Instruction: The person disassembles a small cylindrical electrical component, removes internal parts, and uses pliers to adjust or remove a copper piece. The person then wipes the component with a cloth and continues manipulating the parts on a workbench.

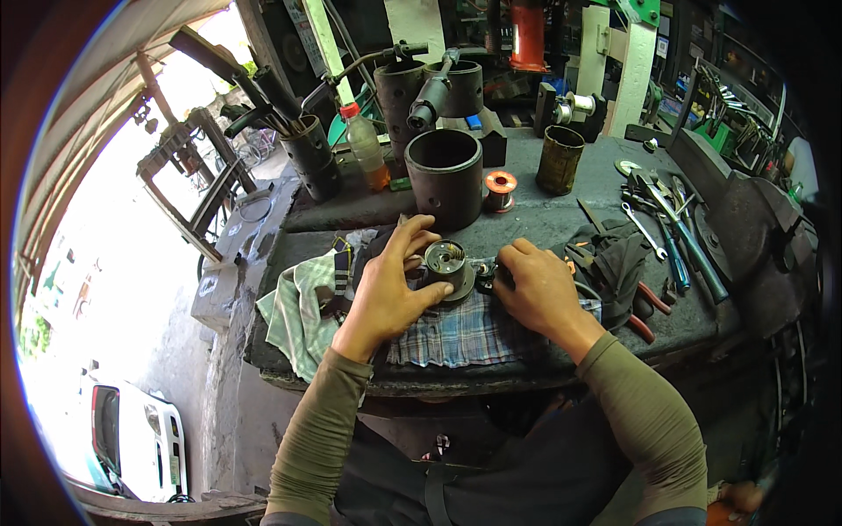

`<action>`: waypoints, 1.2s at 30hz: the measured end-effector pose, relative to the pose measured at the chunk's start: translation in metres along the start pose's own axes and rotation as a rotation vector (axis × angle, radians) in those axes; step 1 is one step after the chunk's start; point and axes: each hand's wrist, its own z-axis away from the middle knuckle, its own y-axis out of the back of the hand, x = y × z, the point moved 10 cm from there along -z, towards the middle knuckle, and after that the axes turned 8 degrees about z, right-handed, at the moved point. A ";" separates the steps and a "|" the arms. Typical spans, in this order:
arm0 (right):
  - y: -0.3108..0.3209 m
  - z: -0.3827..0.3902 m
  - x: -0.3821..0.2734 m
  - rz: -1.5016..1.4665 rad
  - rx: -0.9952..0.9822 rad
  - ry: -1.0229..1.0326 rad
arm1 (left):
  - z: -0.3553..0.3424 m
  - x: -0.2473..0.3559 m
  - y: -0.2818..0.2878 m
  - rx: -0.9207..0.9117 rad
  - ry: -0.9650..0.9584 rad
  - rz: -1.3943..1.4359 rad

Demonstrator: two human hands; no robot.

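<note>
A round metal housing (445,259) with a wider flange at its base stands on a blue plaid cloth (469,331) on the workbench. Its open top shows small parts inside, one like a coil spring. My left hand (393,285) curves round its left side, thumb at the flange and fingers behind, steadying it. On the other side, my right hand (539,282) has its fingers curled in beside a small dark part (482,273) next to the flange. What those fingers grip is hidden. Crumpled light green cloth (303,294) lies left of my left hand.
Behind the housing stand a thick dark metal cylinder (445,180), a solder spool (500,191), a rusty can (560,160) and a bottle of amber liquid (365,149). Wrenches (645,230), a long-handled tool (697,254) and red-handled pliers (647,316) lie at right on the workbench (368,379).
</note>
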 end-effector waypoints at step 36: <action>0.105 0.139 -0.124 -0.184 -0.271 0.657 | 0.145 0.102 -0.075 -0.672 0.013 0.429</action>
